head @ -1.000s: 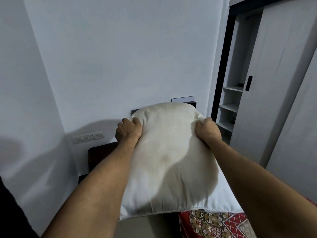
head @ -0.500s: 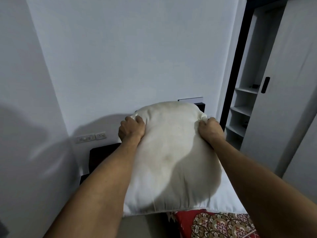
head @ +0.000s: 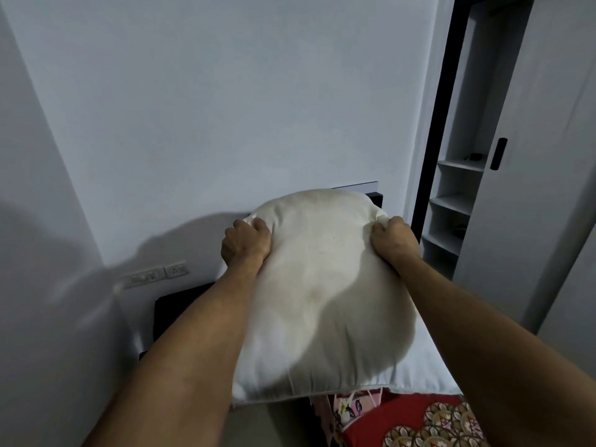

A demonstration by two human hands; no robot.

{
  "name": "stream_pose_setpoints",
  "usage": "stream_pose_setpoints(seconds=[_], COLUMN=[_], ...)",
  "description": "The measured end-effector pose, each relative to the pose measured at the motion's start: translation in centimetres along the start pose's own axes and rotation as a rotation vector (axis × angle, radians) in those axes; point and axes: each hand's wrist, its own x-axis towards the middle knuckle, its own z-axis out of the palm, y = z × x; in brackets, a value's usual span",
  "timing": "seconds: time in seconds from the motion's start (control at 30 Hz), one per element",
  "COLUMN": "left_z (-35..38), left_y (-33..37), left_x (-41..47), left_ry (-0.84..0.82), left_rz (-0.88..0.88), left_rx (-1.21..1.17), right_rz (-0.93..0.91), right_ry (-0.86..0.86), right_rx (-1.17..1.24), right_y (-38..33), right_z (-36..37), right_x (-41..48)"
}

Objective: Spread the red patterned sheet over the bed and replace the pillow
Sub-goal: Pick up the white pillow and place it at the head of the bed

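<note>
A plump white pillow [head: 322, 295] is held up in front of me, above the head end of the bed. My left hand [head: 245, 245] grips its upper left corner and my right hand [head: 392, 240] grips its upper right corner, fingers curled into the fabric. Below the pillow's lower edge a strip of the red patterned sheet [head: 419, 421] shows at the bottom right, with a pink patterned cloth [head: 342, 411] beside it. The pillow hides most of the bed.
A dark headboard [head: 180, 311] stands against the white wall, with sockets [head: 158, 275] on the wall to its left. On the right are open white shelves [head: 451, 204] and a sliding wardrobe door [head: 532, 156] with a black handle.
The pillow and both hands have moved slightly lower and to the right in view. More of the red sheet and the pink cloth shows under the pillow. Both grips are unchanged.
</note>
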Motion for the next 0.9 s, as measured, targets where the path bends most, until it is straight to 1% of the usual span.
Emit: stream_pose_setpoints(seconds=[0.23, 0.47, 0.7, 0.9], left_z=[2.0, 4.5, 7.1, 10.4], left_y=[0.7, 1.2, 1.7, 3.6], left_x=[6.1, 11.0, 14.3, 16.2], left_ry=[-0.011, -0.028, -0.049, -0.082], left_rz=[0.058, 0.103, 0.114, 0.119], left_rx=[0.012, 0.000, -0.006, -0.002], right_rz=[0.035, 0.055, 0.079, 0.096], right_ry=[0.031, 0.062, 0.066, 0.068], right_rx=[0.023, -0.003, -0.021, -0.049], right_y=[-1.5, -2.9, -3.3, -1.9], right_z=[3.4, 6.1, 7.7, 8.7], right_x=[3.6, 7.2, 10.1, 13.4])
